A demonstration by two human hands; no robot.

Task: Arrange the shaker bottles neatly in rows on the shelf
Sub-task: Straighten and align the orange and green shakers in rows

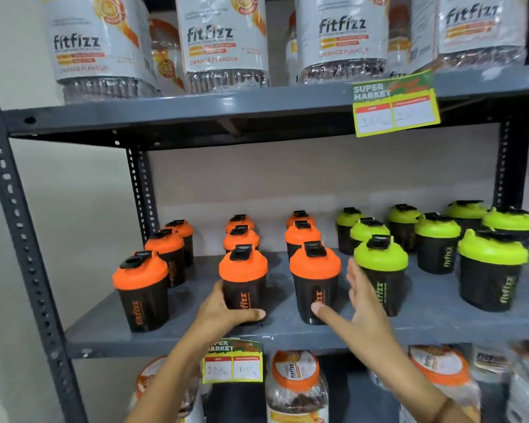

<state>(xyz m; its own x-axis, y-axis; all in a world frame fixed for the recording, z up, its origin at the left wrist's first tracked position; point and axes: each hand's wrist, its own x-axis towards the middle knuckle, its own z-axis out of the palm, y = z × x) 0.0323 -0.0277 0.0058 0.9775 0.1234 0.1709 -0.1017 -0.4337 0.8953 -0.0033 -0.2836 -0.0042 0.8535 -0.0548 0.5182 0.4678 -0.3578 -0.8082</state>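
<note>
Your left hand (226,309) is gripping the middle orange-lidded shaker (243,280) low on its body, your right hand (359,303) is hovering wide open between the next orange-lidded shaker (315,282) and the green-lidded shaker (380,274), and these are probably handling light, rigid and slick, so keep holding the body, not the lid.

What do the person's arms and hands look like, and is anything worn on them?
Both forearms are bare, with no sleeves in view. The left hand wears no glove or ring that I can see. Below the right hand, a thin band circles the wrist; it is blurred.
</note>
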